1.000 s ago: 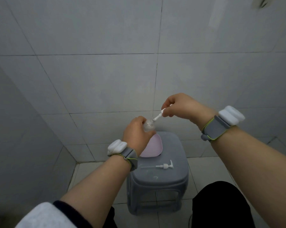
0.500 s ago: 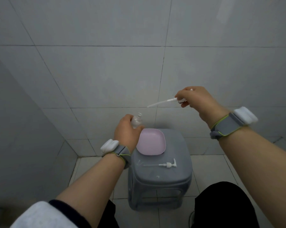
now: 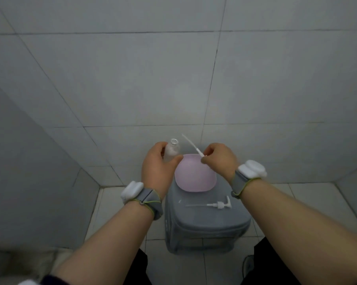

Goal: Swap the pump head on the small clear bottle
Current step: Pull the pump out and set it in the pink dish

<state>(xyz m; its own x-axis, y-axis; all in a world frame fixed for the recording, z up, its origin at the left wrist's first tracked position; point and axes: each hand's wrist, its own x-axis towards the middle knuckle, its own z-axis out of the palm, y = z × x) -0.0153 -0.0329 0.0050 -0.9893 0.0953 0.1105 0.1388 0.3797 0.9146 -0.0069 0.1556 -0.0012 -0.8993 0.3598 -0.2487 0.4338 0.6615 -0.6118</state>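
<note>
My left hand (image 3: 158, 171) grips the small clear bottle (image 3: 172, 150), whose open neck points up and away with no pump on it. My right hand (image 3: 218, 159) pinches a white pump head (image 3: 201, 154) by its collar; its thin dip tube (image 3: 188, 141) sticks up and to the left, clear of the bottle. The head itself is mostly hidden inside my fingers. A second white pump head (image 3: 219, 205) with its tube lies flat on the grey stool (image 3: 206, 225), near the front.
A pink square dish (image 3: 195, 179) sits on the far half of the stool, just under my right hand. Grey tiled walls stand behind and to the left, with tiled floor around the stool. Both wrists wear grey bands with white units.
My right hand drew the pump and its tube out of the bottle, swung up to the right, then came down over the pink dish. My left hand kept hold of the bottle.
</note>
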